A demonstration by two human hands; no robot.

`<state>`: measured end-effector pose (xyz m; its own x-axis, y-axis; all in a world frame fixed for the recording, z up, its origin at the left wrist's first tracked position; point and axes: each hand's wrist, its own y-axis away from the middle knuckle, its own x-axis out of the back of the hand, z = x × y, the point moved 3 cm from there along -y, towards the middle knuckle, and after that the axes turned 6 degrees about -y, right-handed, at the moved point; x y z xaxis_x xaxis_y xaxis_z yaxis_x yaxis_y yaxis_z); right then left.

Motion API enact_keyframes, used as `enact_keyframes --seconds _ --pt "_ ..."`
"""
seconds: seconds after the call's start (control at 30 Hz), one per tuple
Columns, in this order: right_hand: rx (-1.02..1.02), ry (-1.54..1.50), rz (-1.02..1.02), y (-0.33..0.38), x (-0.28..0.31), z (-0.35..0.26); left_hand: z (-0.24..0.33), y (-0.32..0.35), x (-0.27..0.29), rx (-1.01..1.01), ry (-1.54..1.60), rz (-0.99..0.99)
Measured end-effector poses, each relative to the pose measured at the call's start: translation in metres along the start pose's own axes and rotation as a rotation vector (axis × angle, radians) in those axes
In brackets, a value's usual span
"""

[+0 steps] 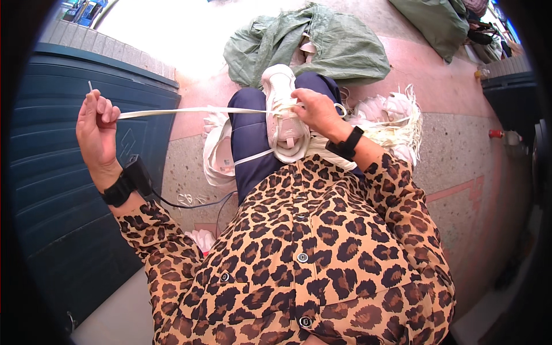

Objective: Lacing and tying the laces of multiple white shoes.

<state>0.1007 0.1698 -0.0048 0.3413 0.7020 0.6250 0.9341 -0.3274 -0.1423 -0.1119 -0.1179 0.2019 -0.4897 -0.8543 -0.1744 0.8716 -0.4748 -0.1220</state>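
A white sneaker (280,118) rests on my lap between my dark-trousered thighs, its toe pointing away from me. My left hand (96,129) is raised far out to the left and closed on a cream flat shoelace (190,110); the lace's thin tip sticks up above the fingers. From that hand the lace runs taut to the sneaker's eyelets. Over the sneaker's right side, my right hand (319,113) is closed, its fingertips pinching lace at the lacing. A loop of lace shows beside it. What lies under its palm is hidden.
A green woven sack (345,54) lies on the floor ahead, with pale shoes in its opening. White shoe pieces and a bundle of laces (405,123) lie to my right; more white shoes (217,152) sit left of my legs. A blue metal door (75,155) stands at left.
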Motion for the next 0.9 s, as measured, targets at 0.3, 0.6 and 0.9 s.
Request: enact_keyframes --seconds 0.3,0.6,0.9 --pt "-0.538 -0.492 -0.291 0.038 0.017 0.028 -0.176 0.071 -0.072 0.364 -0.563 -0.325" --pt "-0.330 -0.303 -0.201 0.040 0.005 0.020 -0.238 0.089 -0.124 -0.309 -1.130 -0.283" --pt "-0.359 -0.465 -0.023 0.041 -0.007 0.036 -0.233 0.086 -0.137 -0.372 -1.396 -0.414"
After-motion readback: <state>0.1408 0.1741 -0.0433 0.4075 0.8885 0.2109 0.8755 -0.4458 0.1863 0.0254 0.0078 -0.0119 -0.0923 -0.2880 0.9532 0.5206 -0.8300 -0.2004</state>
